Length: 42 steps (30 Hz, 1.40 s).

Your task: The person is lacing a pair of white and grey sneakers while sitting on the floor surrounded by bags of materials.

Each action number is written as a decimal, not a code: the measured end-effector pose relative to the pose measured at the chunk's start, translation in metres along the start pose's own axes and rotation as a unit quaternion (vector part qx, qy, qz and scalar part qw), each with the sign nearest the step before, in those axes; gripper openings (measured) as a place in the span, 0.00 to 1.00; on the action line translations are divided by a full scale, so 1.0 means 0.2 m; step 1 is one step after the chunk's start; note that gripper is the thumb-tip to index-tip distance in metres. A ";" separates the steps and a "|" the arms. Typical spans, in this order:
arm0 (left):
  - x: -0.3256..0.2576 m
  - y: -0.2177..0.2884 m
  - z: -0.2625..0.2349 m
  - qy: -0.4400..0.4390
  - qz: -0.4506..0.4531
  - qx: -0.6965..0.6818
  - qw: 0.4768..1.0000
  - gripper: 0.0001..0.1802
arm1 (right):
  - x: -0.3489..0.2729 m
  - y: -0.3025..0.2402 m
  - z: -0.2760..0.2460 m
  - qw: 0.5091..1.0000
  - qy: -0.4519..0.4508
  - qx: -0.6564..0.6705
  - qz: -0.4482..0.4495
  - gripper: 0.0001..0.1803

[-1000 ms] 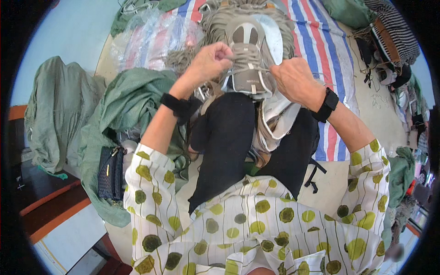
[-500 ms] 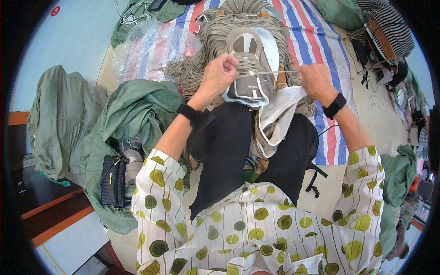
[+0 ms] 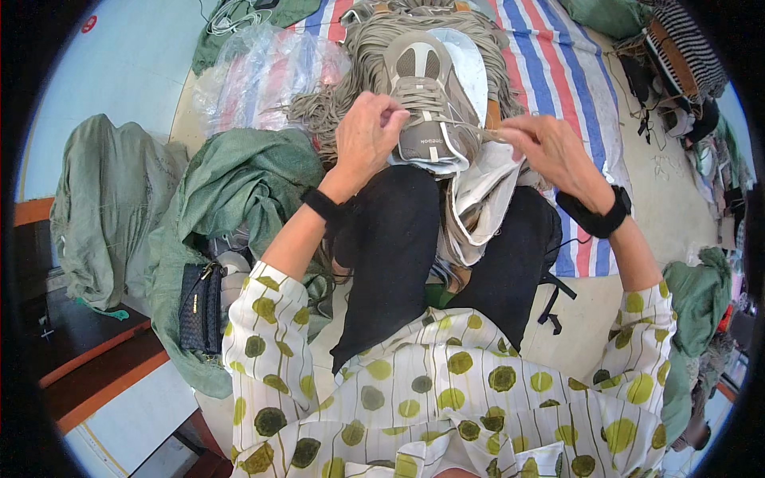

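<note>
Counting from the middle of what I see, the biggest thing is the striped sheet (image 3: 574,119), red, white and blue, lying on the floor from eleven round to two o'clock. My white shirt (image 3: 470,386) with green dots fills the bottom, from four round to seven o'clock. A green cloth (image 3: 239,175) lies in a heap at ten o'clock, and a gray-green sack (image 3: 107,207) stands beyond it at nine. My black pants (image 3: 394,263) cover my two bent legs near the middle. A big heap of tan laces (image 3: 362,60) sits at twelve o'clock, and a crinkly clear plastic bag (image 3: 267,76) is at eleven. In front of that heap is the tan shoe (image 3: 442,95), between twelve and one o'clock, with its toe facing away from me and its tongue near my knees. Just below it, at two o'clock, is a white and tan piece (image 3: 494,175), but I cannot tell what it is. My right hand (image 3: 550,143), at two o'clock, pinches a lace with thumb and finger. My left hand (image 3: 369,131), at twelve o'clock, is curled beside the shoe with thumb and finger close together; I cannot tell if they have a lace between them. A dark woven purse (image 3: 199,307) is at eight o'clock. The thinnest thing is that one lace (image 3: 468,126), at one o'clock, going from the shoe to my right fingers.
</note>
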<state>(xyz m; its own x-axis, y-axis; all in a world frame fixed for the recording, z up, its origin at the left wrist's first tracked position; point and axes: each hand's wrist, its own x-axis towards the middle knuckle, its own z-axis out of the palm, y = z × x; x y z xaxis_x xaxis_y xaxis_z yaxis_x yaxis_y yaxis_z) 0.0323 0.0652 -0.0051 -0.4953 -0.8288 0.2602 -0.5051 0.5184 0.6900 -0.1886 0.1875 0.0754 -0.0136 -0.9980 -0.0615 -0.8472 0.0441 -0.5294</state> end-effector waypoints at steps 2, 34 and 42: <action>0.03 0.02 0.01 0.010 0.040 0.054 0.998 0.05 | 0.08 0.03 0.00 0.999 -0.034 0.019 0.008 0.15; -0.07 -0.27 0.03 -0.038 -0.118 -0.005 0.992 0.09 | 0.55 -0.10 0.28 0.951 -0.264 0.154 -0.052 0.09; -0.10 -0.28 0.05 -0.035 -0.203 -0.193 0.959 0.08 | 0.59 -0.13 0.32 0.933 0.087 -0.223 -0.270 0.06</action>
<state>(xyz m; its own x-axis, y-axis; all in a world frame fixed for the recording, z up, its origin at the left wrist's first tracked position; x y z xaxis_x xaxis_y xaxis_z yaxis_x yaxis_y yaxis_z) 0.0638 0.0559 -0.0548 -0.3672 -0.9225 -0.1193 -0.3740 0.0290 0.9270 -0.1351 0.0709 0.0281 0.4265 -0.8631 0.2704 -0.8914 -0.4518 -0.0365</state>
